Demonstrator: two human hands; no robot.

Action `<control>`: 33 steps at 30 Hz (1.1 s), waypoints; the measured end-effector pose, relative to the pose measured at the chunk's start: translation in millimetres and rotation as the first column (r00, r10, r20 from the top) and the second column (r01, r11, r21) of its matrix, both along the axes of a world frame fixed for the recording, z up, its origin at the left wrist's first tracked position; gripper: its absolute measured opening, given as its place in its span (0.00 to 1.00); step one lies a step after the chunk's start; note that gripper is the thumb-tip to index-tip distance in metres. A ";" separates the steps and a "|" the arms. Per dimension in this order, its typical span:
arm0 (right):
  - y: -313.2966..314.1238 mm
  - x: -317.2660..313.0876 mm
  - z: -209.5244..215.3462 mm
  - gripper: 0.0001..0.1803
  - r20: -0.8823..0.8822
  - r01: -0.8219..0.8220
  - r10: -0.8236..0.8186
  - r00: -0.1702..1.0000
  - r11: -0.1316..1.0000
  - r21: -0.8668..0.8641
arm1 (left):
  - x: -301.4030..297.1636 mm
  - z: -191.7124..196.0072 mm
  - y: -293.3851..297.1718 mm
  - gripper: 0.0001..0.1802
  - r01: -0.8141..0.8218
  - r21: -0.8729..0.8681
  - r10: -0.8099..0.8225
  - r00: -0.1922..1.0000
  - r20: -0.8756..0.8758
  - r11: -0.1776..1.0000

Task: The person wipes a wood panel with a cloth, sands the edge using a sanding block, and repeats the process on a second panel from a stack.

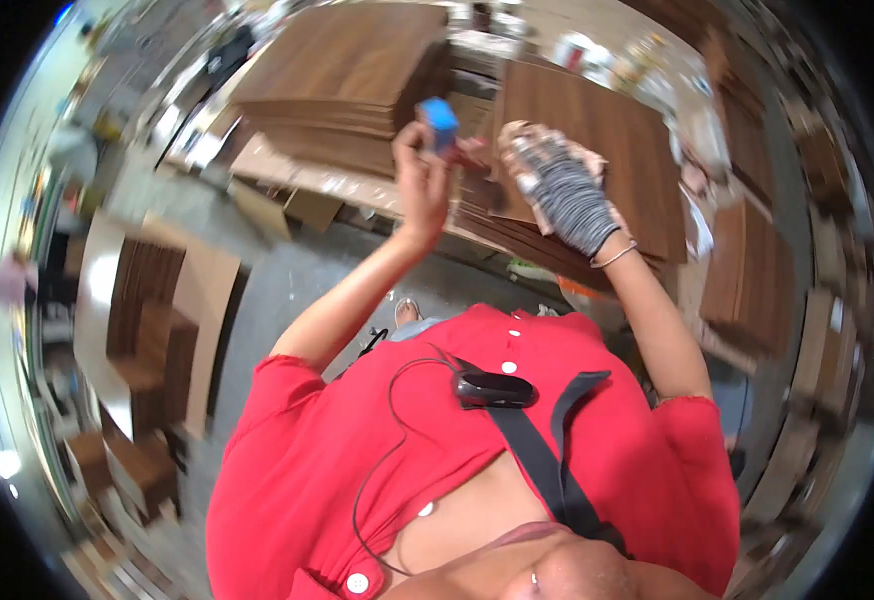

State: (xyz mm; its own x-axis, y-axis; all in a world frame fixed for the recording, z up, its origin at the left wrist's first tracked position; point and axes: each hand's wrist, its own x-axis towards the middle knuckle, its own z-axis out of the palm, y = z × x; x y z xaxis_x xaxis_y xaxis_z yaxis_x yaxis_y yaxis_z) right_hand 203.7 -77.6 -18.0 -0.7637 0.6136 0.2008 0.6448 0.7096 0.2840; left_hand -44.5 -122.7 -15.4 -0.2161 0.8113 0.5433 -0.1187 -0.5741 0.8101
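Note:
My bare left hand [423,190] is raised between two stacks of brown wood-grain panels, its fingers closed round a small blue block-shaped thing [438,122]. Blur hides what exactly that is; something reddish shows just beside it. On my right hand [565,195] is a grey striped knit glove. It presses a crumpled pinkish cloth [591,160] against the top panel of the right stack [629,125], near that stack's left edge. The cloth pokes out round the glove, while the fingertips are partly covered. The left stack [342,55] stands just beyond my left hand.
Both stacks rest on a worktable [302,172] with bottles and cans [574,50] at the back. More brown panels [747,270] lie to the right. At the left, brown pieces [147,340] stand on a pale board above the grey floor [292,285].

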 end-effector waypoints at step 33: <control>-106.6 -109.3 2.1 0.11 -0.756 0.545 -0.229 0.613 0.815 0.195 | 59.1 -39.5 231.7 0.35 0.425 -0.237 -0.413 0.394 -0.821 0.874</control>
